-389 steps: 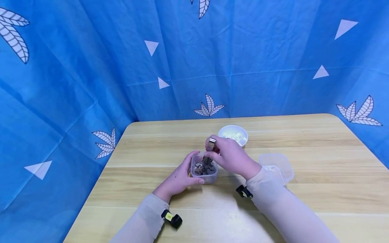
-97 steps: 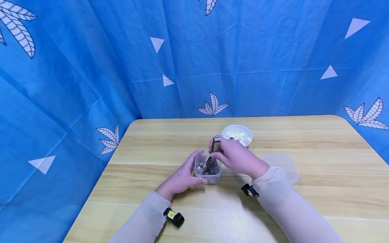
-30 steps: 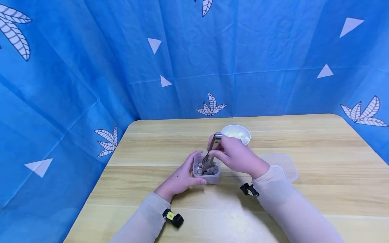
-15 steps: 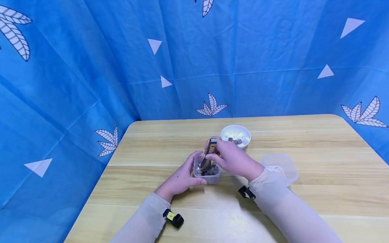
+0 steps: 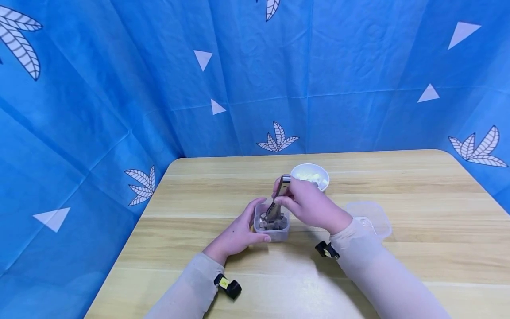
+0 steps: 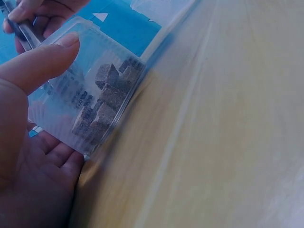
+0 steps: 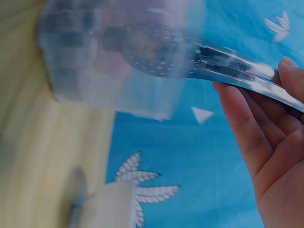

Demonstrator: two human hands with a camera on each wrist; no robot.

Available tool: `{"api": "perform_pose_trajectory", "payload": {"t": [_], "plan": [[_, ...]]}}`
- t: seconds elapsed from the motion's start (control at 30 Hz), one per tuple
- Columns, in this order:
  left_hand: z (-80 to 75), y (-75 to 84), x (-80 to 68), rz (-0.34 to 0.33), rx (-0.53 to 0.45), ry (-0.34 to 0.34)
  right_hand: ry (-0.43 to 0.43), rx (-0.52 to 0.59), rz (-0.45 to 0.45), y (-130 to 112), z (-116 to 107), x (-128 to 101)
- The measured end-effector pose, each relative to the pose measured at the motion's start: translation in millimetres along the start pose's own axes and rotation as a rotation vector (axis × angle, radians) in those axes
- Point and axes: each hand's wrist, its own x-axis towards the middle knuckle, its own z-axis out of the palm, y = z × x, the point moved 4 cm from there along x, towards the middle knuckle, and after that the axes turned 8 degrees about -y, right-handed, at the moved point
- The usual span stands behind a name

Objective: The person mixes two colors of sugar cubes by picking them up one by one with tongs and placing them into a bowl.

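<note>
My head view looks forward and down over the table (image 5: 398, 266). Both wrist views sit close, perhaps blurred, sharing the clear container (image 5: 272, 223) (image 6: 95, 102) (image 7: 118, 57) at frame centre.

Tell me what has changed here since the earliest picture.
The clear tub holds fewer brown cubes than it did thirteen seconds ago. The right hand has kept its grip on the metal tongs, whose tips are again down in the tub. The left hand still steadies the tub. White bowl, lid and table are unmoved.
</note>
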Motion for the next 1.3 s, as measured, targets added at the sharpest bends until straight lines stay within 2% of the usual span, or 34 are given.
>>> {"api": "perform_pose_trajectory", "payload": {"t": [0.2,0.4,0.53,0.63,0.77,1.03,1.2,1.3], "plan": [[1.2,1.4,0.2,0.002,-0.034,-0.010,0.096,0.042,0.039,1.7,-32.3,-8.5],[2.4,0.6,2.1,0.007,-0.058,-0.010,0.212,-0.014,0.134,17.6,-65.6,-22.0],[2.2,0.8,2.2,-0.005,-0.042,-0.004,0.284,-0.048,0.201,30.8,-78.4,-28.1],[2.1,0.6,2.4,-0.006,-0.035,-0.001,0.302,-0.087,0.238,38.6,-81.7,-29.9],[2.5,0.7,2.2,-0.007,-0.035,0.000,0.286,-0.134,0.257,45.3,-80.5,-29.3],[3.2,0.6,2.1,0.027,-0.051,-0.004,0.265,-0.133,0.299,43.6,-81.4,-30.9],[3.0,-0.5,2.0,0.028,-0.059,-0.007,0.273,-0.115,0.287,34.6,-84.2,-32.4],[3.0,0.1,1.5,0.029,-0.065,-0.011,0.287,-0.087,0.232,25.0,-83.3,-31.8]]}}
